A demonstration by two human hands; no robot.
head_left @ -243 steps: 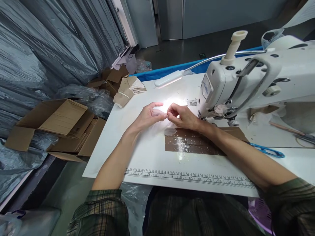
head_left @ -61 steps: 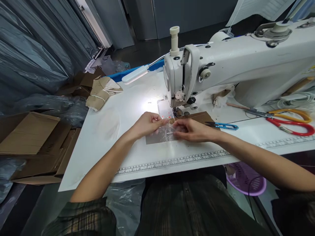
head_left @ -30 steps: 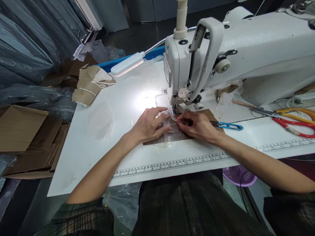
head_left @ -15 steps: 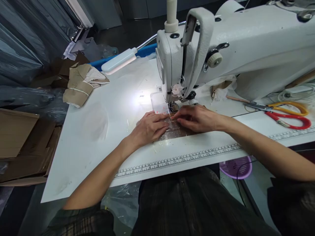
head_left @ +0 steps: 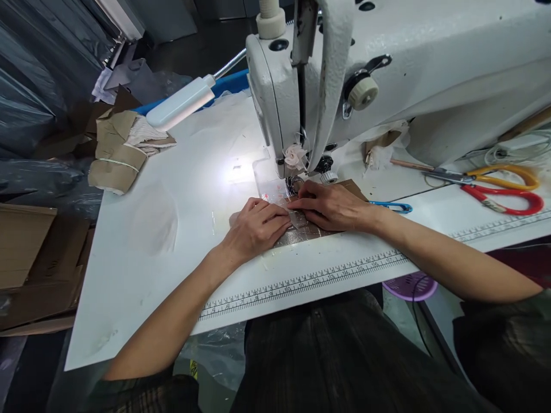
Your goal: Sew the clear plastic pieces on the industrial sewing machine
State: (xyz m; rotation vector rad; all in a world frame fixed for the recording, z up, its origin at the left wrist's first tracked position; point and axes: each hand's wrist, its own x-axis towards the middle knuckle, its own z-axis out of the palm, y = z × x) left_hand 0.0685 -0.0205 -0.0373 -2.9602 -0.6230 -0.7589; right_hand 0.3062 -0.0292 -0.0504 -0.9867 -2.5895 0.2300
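At frame centre, the left hand (head_left: 255,226) and right hand (head_left: 331,205) lie flat with fingers extended, pressing a brown sheet (head_left: 306,232) onto the white table (head_left: 172,229). Just beyond them stands the sewing machine (head_left: 387,74); red scissors (head_left: 508,198) lie at right.

Both hands lie flat, side by side, on a brown sheet under clear plastic (head_left: 306,232) on the white desk (head_left: 172,229): left hand (head_left: 255,225) left, right hand (head_left: 329,205) right. Behind them stands the white sewing machine (head_left: 387,74). A printed ruler strip (head_left: 301,281) runs along the near desk edge. Blue snips (head_left: 394,206) lie just right of the right hand; red-handled scissors (head_left: 508,198) farther right. A tied bundle of brown paper (head_left: 116,155) sits far left.
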